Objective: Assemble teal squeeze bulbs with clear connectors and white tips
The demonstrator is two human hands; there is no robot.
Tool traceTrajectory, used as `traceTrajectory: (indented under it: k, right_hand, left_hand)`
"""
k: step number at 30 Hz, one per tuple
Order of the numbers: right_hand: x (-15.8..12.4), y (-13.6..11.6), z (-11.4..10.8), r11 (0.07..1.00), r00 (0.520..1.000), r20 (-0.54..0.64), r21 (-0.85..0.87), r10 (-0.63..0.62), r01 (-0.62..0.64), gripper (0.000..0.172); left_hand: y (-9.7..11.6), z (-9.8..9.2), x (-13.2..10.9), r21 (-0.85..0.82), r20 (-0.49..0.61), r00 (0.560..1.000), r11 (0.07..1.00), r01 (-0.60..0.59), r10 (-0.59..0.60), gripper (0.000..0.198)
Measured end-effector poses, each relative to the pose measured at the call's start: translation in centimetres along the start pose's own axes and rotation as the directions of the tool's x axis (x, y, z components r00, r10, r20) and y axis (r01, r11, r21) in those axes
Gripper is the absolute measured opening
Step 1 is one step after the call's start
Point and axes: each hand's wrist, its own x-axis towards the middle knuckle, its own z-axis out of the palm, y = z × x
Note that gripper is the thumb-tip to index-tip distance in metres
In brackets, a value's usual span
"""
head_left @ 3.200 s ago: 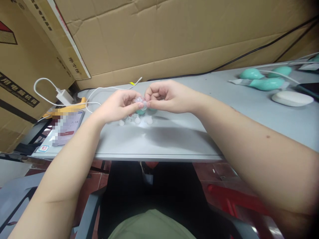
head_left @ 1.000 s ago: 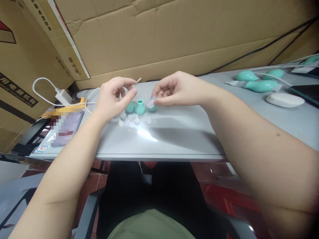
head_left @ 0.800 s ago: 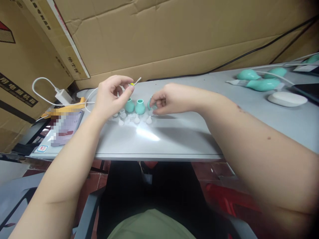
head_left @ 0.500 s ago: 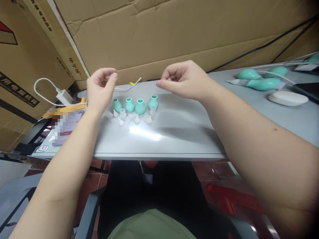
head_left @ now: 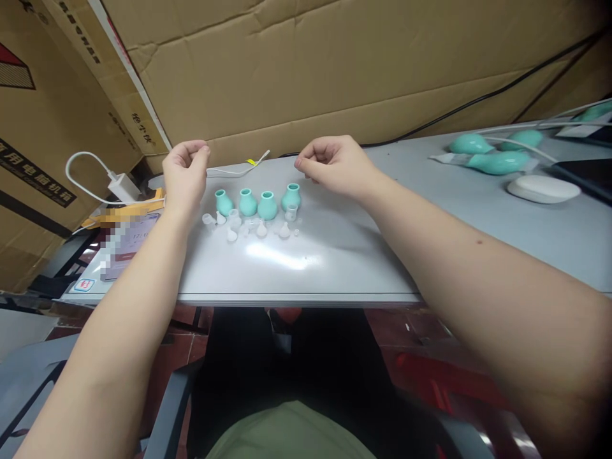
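Observation:
My left hand (head_left: pixel 186 171) is raised over the back left of the table, fingers curled in to the thumb, nothing visible in them. Across from it, my right hand (head_left: pixel 332 164) hovers over the middle back in a loose pinch, likewise with nothing showing. Between and below them stand several teal rubber bulbs (head_left: pixel 248 202) in a row, necks up and open; the rightmost bulb (head_left: pixel 291 197) is nearest my right hand. In front of the row lie several small white funnel-shaped pieces (head_left: pixel 261 230) and clear plastic cups (head_left: pixel 291 213). Neither hand touches them.
On the left are a phone (head_left: pixel 136 245), a white charger plug (head_left: pixel 124 187) and a yellow strip-like object (head_left: pixel 143 205). More teal bulbs (head_left: pixel 500 162) and a white rounded case (head_left: pixel 544 189) sit at the right. Cardboard (head_left: pixel 335 70) stands behind the table (head_left: pixel 335 274).
My right hand has shifted slightly left and down. My left hand has moved a little left and down, uncovering more of the small pieces. The bulbs stay in place.

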Motion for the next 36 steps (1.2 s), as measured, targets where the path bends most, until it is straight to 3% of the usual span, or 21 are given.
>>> traceTrajectory:
  k: [4,8,17,26,36]
  right_hand:
    - [0.0,0.2,-0.1,0.999,0.999,0.030,-0.029,-0.026,0.027,0.017]
    - [0.1,0.4,0.0,0.998,0.998,0.052,-0.057,-0.039,0.042,0.015]
    - [0.0,0.4,0.1,0.996,0.994,0.092,-0.071,-0.055,0.062,0.013]
    - [0.0,0.6,0.1,0.994,0.993,0.105,-0.093,-0.051,0.061,0.011]
    - [-0.1,0.6,0.1,0.995,0.991,0.128,-0.082,-0.050,0.061,0.009]
  left_hand:
    - [-0.5,-0.2,-0.2,0.063,0.070,0.992,0.992,-0.111,0.106,0.027]
    - [-0.3,-0.1,-0.7,0.129,0.108,0.980,0.976,-0.178,0.165,0.023]
    - [1.2,0.4,-1.7,0.089,0.083,0.979,0.977,-0.192,0.185,0.014]
    - [0.9,0.4,-1.8,0.146,0.128,0.978,0.972,-0.183,0.165,0.009]
    - [2.0,0.6,-2.1,0.145,0.129,0.983,0.978,-0.148,0.130,0.013]
